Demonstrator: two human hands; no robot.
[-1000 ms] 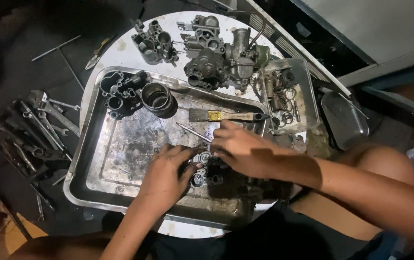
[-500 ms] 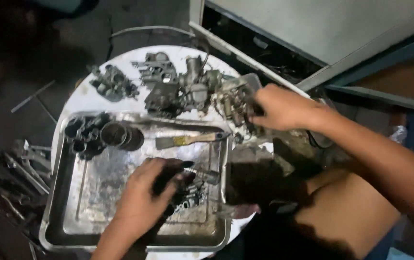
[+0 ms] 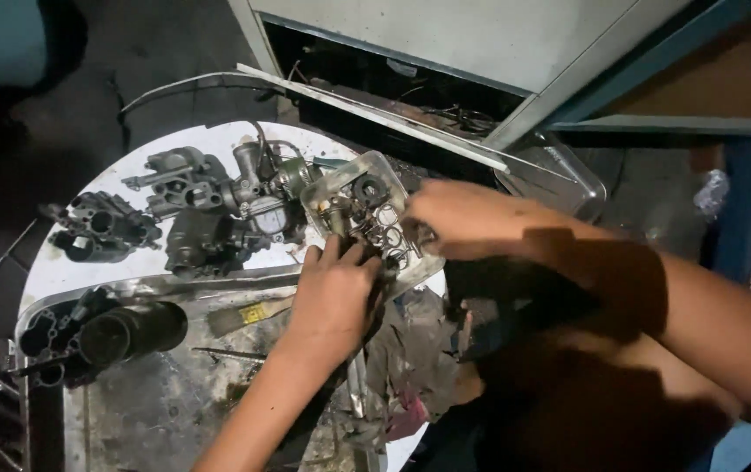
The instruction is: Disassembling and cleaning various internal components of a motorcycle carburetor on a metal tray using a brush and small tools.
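Both hands now meet at the small clear tray (image 3: 340, 188) of rings and springs near the round table's far edge; left hand (image 3: 333, 293) has left the metal pan (image 3: 131, 411). Right hand (image 3: 458, 218) pinches something too blurred to identify; left's grip is unclear.

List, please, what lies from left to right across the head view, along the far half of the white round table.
Dark grey metal carburettor body → larger grey carburettor assembly → small clear plastic tray of rings and springs → right hand.
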